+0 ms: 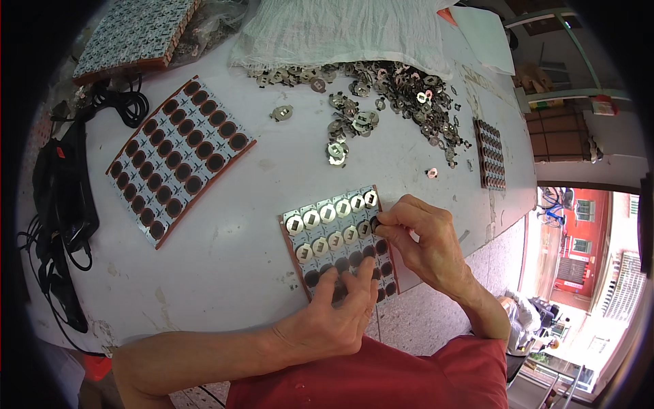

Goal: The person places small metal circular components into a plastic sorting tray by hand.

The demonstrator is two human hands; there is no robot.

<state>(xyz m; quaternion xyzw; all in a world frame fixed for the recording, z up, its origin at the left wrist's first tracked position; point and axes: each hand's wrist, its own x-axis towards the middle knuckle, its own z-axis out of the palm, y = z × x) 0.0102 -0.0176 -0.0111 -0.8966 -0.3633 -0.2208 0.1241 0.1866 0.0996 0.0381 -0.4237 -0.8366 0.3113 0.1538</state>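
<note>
Right hand [419,235] is pinched tight, thumb and fingertips closed on a small round metal clip [374,223] at the right edge of the panel [338,240]. The clip sits right over the second row of sockets, touching or just above the board; which one is hard to tell, since the fingers hide the contact. The left hand [334,310] is spread flat with fingers splayed, pressing down on the near end of the same panel and grasping nothing. Its fingertips cover the lower dark sockets.

The panel itself lies tilted on the white table [225,252], close to the near edge, just in front of the person's red shirt [381,378]. Its upper two rows are filled with shiny silver clips, while the rows nearer the body show bare dark round sockets.

Farther out, to the left, a second panel [178,154] of the same kind lies at an angle, every socket dark and unfilled. Beyond the hands, a loose heap of metal clips [381,92] spills across the table from under a white cloth bag [340,31]. At far right stands a small stack of panels [490,153], and another stack [136,34] sits at the top left corner. Black cables [65,198] trail along the left edge of the table.
</note>
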